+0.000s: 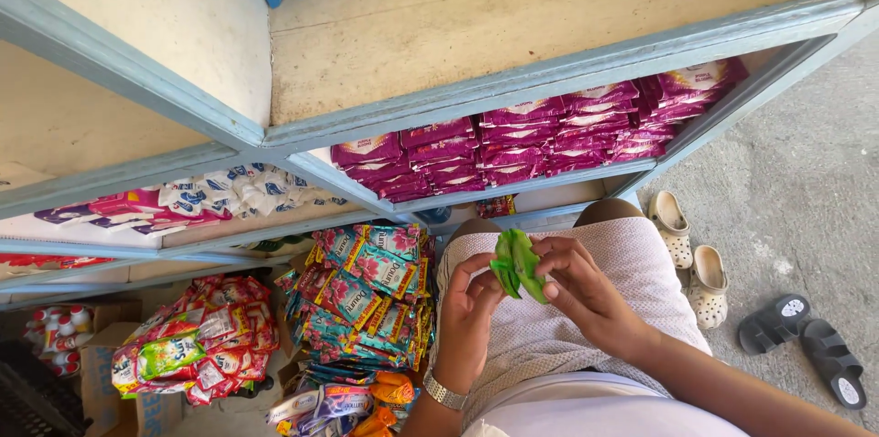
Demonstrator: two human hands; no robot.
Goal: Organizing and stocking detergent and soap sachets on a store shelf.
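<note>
Both hands (526, 295) around green sachets (517, 265)

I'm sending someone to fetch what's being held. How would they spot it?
Below the blue-grey shelf, over the lap, left hand and right hand pinch green sachets. Nearby packs are purple, teal or red.

green sachets (518, 265): glossy plastic film | shelf (513, 16): rough matt wood, edges painted pale blue | magenta packets (540, 130): shiny foil-like plastic | wristwatch (444, 391): polished metal band | shorts (568, 327): textured matt cloth | floor (806, 190): rough concrete
</note>
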